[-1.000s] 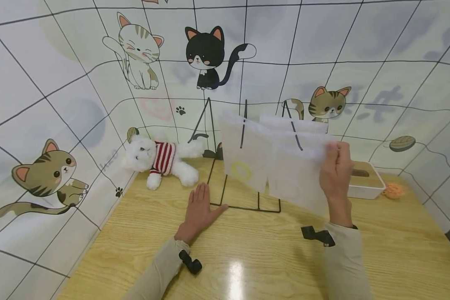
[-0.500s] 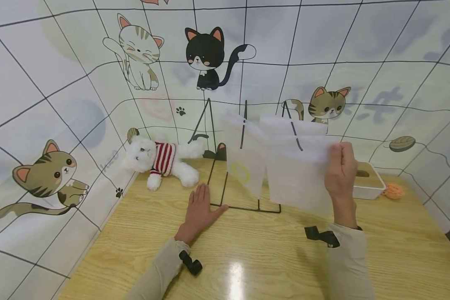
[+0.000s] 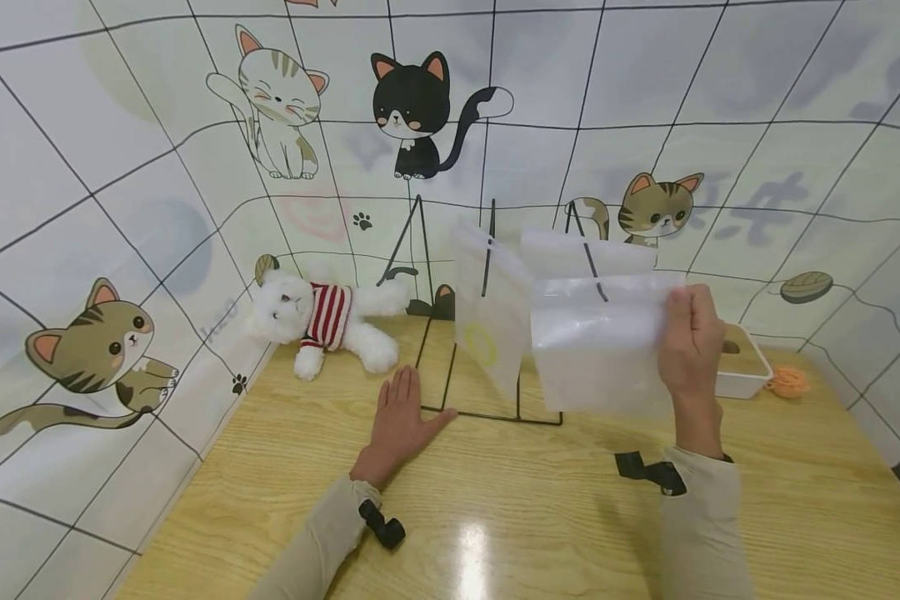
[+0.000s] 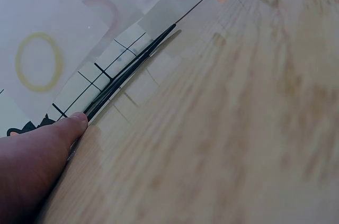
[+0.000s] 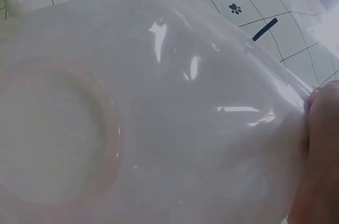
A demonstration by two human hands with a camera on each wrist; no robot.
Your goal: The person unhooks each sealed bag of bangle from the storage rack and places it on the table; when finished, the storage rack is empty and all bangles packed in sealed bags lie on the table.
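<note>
My right hand (image 3: 690, 350) pinches the right edge of a translucent white plastic bag (image 3: 592, 358), whose upper part is at a black hook. In the right wrist view a pale pink ring (image 5: 111, 144) shows through this bag. Left of it hangs a second translucent bag (image 3: 495, 321) on another hook, with a yellow ring (image 4: 38, 34) showing on it. Both hooks belong to a black wire rack (image 3: 487, 415) standing on the table. My left hand (image 3: 401, 425) lies flat with straight fingers at the rack's front left corner, its thumb touching the base bar.
A white plush bear (image 3: 326, 321) in a red-striped shirt lies left of the rack. Behind my right hand stands a white box (image 3: 742, 383) with a wood-coloured lid, beside an orange tangled bundle (image 3: 787, 382). A cat-print cloth (image 3: 547, 83) rises behind the wooden table (image 3: 540, 500).
My right hand has moved slightly right, drawing the bag's edge with it, and the bag now looks more stretched. The left bag has swung to a narrower angle. My left hand has stayed put.
</note>
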